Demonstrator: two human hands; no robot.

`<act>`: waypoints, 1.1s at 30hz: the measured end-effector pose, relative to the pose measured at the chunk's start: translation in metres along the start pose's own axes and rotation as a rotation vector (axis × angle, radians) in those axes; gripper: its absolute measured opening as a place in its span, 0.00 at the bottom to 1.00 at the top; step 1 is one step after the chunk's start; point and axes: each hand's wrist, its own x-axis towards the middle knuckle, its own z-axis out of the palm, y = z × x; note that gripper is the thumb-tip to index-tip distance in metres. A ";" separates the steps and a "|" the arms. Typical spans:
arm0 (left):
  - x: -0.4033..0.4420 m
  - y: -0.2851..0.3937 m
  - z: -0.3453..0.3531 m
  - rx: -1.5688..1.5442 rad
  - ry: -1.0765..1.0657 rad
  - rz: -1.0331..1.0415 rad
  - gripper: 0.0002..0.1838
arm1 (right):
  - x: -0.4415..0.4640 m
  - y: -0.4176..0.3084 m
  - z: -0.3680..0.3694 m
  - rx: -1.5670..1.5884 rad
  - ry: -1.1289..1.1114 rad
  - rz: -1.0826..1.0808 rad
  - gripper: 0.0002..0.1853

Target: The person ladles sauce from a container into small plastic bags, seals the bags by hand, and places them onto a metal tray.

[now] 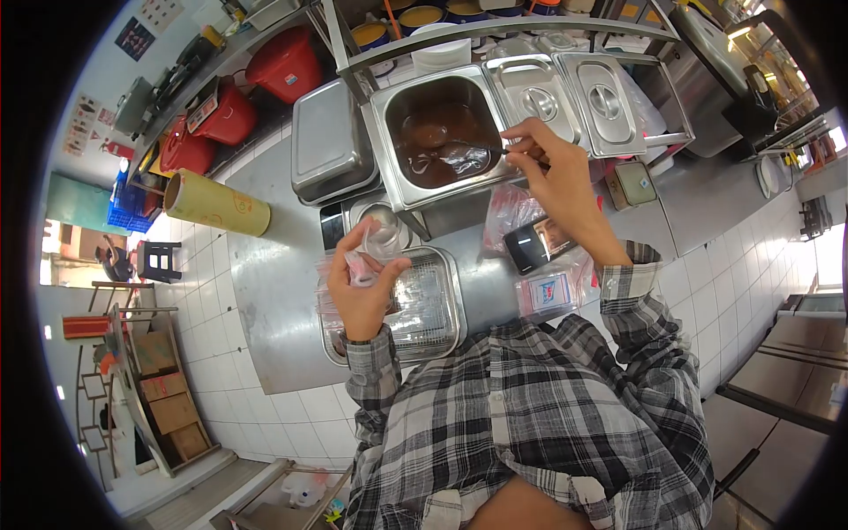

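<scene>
The right hand has thumb and fingers closed around the thin dark handle of a utensil. The handle slopes into a deep pan, and its lower end is lost under the brown liquid, so I cannot tell its shape. The left hand keeps a clear plastic bag in its bent fingers; the film is crumpled and transparent, with a pinkish part at the palm, and its edges are difficult to follow. Exactly which fingers press it, I cannot say.

The pan is of shiny steel, square with rounded corners. The liquid inside is dark and glossy, with bright reflections, and rounded shapes show in it, not clear enough to name.

Below the left hand stands a metal tray with mesh walls, partly covered by the hand and sleeve, holding more clear film. Near the right forearm lies a phone on plastic packages. Smooth steel lids are beside the pan.
</scene>
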 end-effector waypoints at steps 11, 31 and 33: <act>0.008 0.005 0.011 0.000 0.049 0.014 0.35 | 0.006 -0.004 -0.019 -0.035 0.029 -0.044 0.13; -0.002 0.000 0.019 0.098 0.081 -0.033 0.33 | 0.010 0.001 -0.030 -0.017 0.000 -0.075 0.13; -0.001 0.001 0.020 0.118 0.090 -0.028 0.33 | 0.011 0.000 -0.030 -0.021 0.001 -0.082 0.13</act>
